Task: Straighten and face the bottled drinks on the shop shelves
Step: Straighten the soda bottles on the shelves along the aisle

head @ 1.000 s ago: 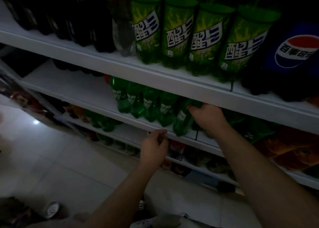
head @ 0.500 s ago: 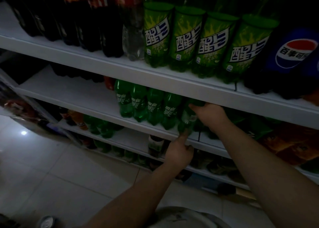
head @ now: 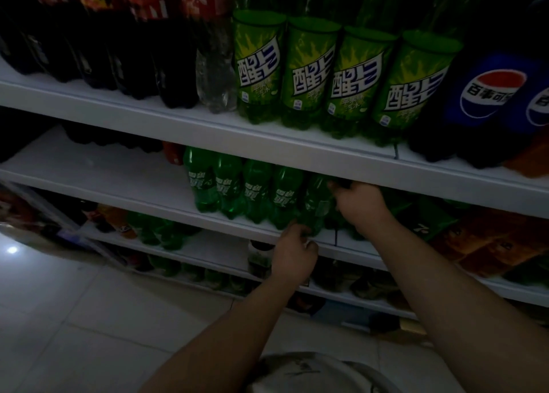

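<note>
gripping the green bottle (head: 315, 207) at the front edge of the middle shelf (head: 118, 169), the right hand (head: 361, 205) is curling round its shoulder while the left hand (head: 294, 254) is pinching its base, likely to twist the label forward.

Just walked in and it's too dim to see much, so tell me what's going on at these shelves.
A person is straightening the row of small green bottles on the middle shelf. The right-hand grip holds the upper part of the end bottle at the row's right, while the left-hand grip curls round its base at the shelf edge. The other bottles in the row stand upright with labels facing out.
</note>
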